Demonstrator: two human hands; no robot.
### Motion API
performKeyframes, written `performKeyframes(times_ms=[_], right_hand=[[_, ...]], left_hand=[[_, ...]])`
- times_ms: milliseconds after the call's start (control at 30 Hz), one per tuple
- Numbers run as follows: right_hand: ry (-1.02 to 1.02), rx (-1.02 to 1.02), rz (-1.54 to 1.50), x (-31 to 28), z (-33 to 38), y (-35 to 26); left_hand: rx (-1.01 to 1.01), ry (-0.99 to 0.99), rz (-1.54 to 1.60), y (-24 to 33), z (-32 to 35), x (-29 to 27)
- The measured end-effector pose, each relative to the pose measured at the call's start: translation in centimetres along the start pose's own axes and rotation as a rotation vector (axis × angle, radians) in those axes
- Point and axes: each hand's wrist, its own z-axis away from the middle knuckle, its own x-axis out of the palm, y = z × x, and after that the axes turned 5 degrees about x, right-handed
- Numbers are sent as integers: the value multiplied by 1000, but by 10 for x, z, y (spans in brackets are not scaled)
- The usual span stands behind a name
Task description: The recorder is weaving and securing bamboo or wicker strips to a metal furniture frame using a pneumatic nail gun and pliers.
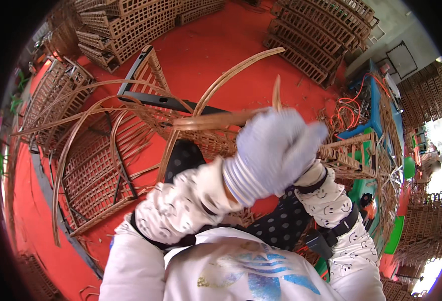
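My left hand, in a pale striped glove, is blurred by motion in front of my chest. It is closed on a flat rattan strip, which comes in from the left. A pointed rattan end sticks up above the glove. My right hand is mostly hidden behind the left, so its fingers cannot be made out. Just beyond my hands and by my knees lies a woven rattan frame with black bars. Long curved rattan strips arch out of it.
Another woven rattan panel with dark rods lies on the red floor at left. Stacked rattan racks stand at back left and back right. At right are a blue table, an orange hose and loose rattan strips.
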Motion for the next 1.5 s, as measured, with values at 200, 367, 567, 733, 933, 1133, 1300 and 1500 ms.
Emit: performKeyframes(times_ms=[200, 367, 567, 733, 933, 1133, 1300, 1500], right_hand=[[2, 195, 540, 4, 1, -24], [106, 174, 535, 12, 8, -32], [243, 116, 464, 24, 16, -33], [143, 164, 504, 24, 14, -41], [-49, 285, 278, 14, 1, -41], [-270, 448, 141, 3, -14, -35], [-268, 487, 218, 1, -14, -40], [-266, 455, 148, 3, -11, -39]], left_hand=[[659, -538, -506, -34, -69, -62], [-165, -832, -906, -93, -92, -63], [83, -1182, -1135, -113, -79, -53], [-562, -890, -918, -111, -78, -43], [132, -45, -800, -72, -53, -60], [52, -5, -79, -20, 66, -75], [-484, 116, 160, -39, 100, -59], [-685, -13, 425, -40, 87, -52]])
